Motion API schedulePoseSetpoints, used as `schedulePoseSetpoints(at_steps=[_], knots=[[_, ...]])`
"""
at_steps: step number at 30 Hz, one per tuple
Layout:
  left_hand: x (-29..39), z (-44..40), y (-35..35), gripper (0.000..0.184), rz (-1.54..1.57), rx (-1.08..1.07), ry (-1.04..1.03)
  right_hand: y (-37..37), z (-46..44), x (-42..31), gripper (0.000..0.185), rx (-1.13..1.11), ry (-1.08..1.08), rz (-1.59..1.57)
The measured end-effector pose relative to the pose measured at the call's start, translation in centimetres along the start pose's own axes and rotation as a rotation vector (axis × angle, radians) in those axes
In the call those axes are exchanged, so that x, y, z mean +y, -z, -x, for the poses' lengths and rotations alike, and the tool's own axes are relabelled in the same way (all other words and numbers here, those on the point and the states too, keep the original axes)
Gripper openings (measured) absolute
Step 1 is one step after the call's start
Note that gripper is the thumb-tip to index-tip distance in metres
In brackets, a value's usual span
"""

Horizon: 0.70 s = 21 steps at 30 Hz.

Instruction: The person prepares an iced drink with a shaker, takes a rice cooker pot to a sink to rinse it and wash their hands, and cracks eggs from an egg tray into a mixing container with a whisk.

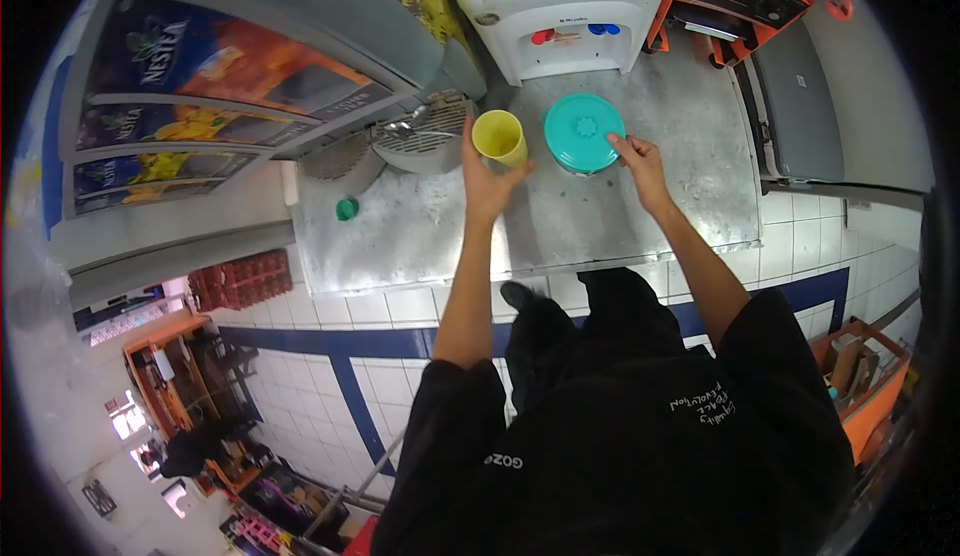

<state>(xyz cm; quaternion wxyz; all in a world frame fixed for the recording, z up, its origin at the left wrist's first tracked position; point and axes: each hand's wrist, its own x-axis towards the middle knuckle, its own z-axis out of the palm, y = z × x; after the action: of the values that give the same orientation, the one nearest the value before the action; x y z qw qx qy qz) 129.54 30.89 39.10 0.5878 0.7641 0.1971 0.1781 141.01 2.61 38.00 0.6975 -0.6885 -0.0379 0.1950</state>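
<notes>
A yellow plastic cup (499,137) stands tilted in my left hand (487,188), whose fingers and thumb wrap round its side; I look into its open mouth. To the right of it, a round container with a turquoise lid (580,128) rests on the metal counter (560,221). A flower-like shape marks the lid's middle. My right hand (642,164) pinches the lid's right edge between thumb and fingers. The container's body is mostly hidden below the lid.
Behind stands a white water dispenser (565,16) with red and blue taps. Left are a Nestea drink machine (250,66), its drip tray (425,146), metal spoons (402,129) and a green cap (347,209). An orange appliance (715,1) sits back right.
</notes>
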Motion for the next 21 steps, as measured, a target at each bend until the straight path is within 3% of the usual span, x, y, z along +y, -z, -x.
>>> schedulePoseSetpoints(at_steps=[1,2,5,6,8,11,21], knots=[[0.9,-0.2,0.1,0.101,0.036,-0.032,-0.015,-0.1,0.3,-0.1,0.056,0.014,-0.066,-0.032],[1.9,-0.2,0.1,0.080,0.021,-0.065,0.138,-0.2,0.4,-0.3,0.057,0.016,-0.068,-0.048],[2.4,1.1,-0.2,0.072,-0.076,-0.050,0.070,0.4,0.7,-1.4,0.057,0.055,-0.097,-0.093],[2.9,1.4,-0.2,0.072,-0.080,-0.044,0.071,0.9,1.0,-2.0,0.057,0.048,-0.098,-0.096],[4.0,2.4,-0.4,0.077,-0.383,-0.005,-0.151,2.4,2.0,-3.4,0.057,-0.020,-0.095,-0.058],[5.3,3.7,-0.7,0.079,-0.539,-0.010,-0.126,3.8,3.4,-6.9,0.053,-0.111,-0.068,0.029],[8.4,8.9,-2.0,0.079,-0.607,-0.014,-0.159,3.3,6.4,-15.7,0.056,-0.279,-0.045,0.475]])
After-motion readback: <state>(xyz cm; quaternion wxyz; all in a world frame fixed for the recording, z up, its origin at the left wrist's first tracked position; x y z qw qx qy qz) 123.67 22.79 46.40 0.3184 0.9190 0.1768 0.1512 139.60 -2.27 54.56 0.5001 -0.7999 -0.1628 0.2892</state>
